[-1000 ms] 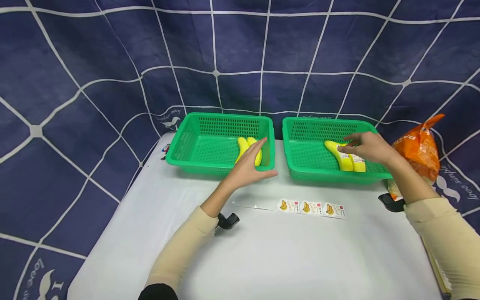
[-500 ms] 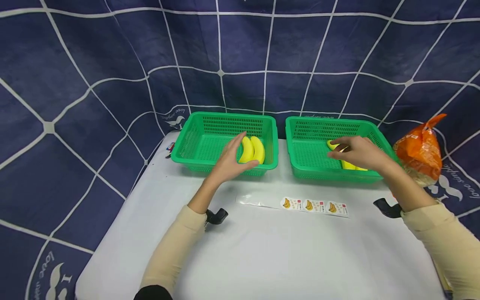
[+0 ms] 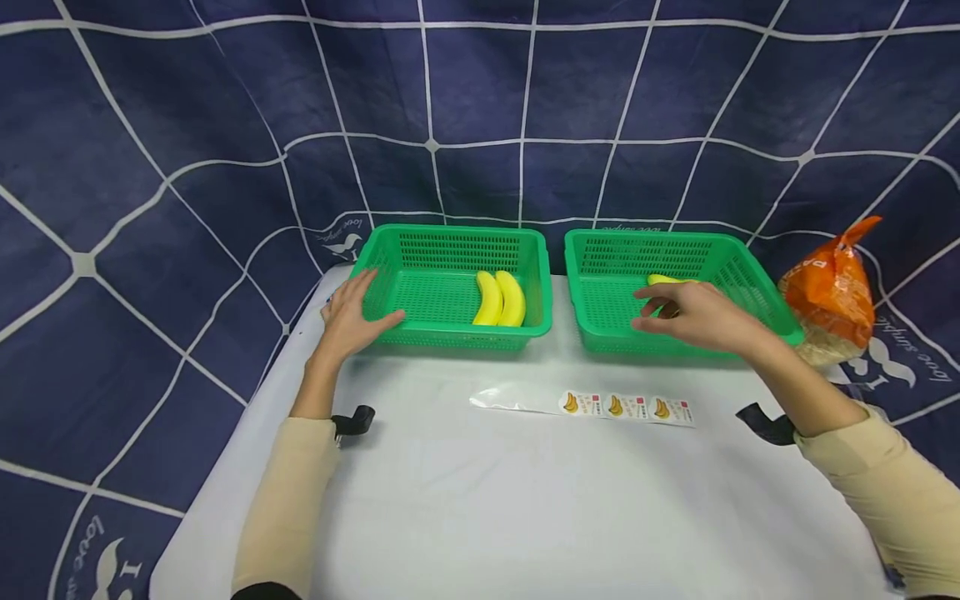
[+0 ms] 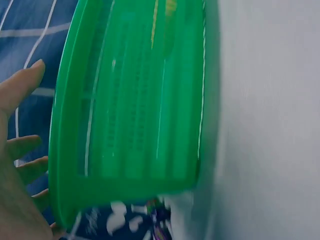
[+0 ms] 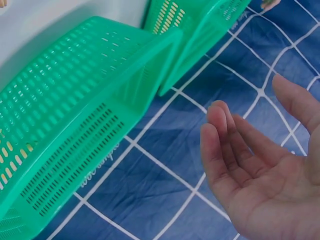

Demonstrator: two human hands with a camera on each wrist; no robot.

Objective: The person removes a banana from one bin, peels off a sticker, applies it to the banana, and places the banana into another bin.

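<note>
From where I stand, two yellow bananas [image 3: 512, 300] lie side by side in the right end of the left green basket [image 3: 427, 292], near its front wall. They're smooth and bright, gently curved, paler where the light catches them, the one on the right a little plumper to my eye. Both run front to back, close together.

The person's left hand [image 3: 348, 315] is at the far end of that same basket, by its left front corner, fingers spread and thumb well apart, holding nothing. I can't tell whether it touches the rim.

The right hand [image 3: 697, 315] hangs over the right green basket [image 3: 603, 300], its fingers close together and slightly bent, the thumb standing away from them, the palm bare. Behind it shows a bit of yellow fruit [image 3: 667, 279], most of it hidden.

On the white tabletop [image 3: 562, 500], in front of the baskets, lies a strip of stickers [image 3: 626, 407], three of them printed with little bananas. An orange bag [image 3: 828, 287] stands just beside the right basket.
</note>
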